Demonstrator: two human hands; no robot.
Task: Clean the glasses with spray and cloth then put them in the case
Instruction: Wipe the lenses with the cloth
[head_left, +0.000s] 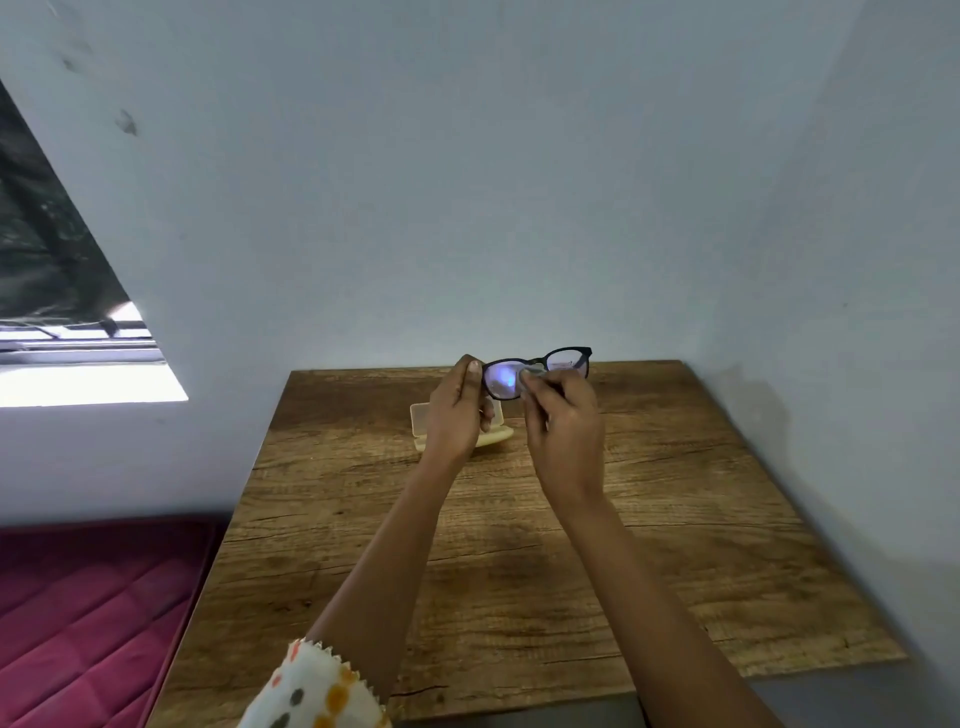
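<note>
I hold a pair of black-framed glasses (563, 359) up above the far part of the wooden table (675, 519). My left hand (457, 410) grips the frame's left end. My right hand (563, 431) pinches a small pale cloth (532, 373) against the left lens near the bridge. Behind my left hand lies a pale yellow case (420, 418), open, partly hidden by the hand. No spray bottle shows in this view.
The table stands in a corner, with pale walls close behind it and on its right. A dark red quilted mattress (88, 618) lies left of the table. A window (62, 312) opens in the left wall.
</note>
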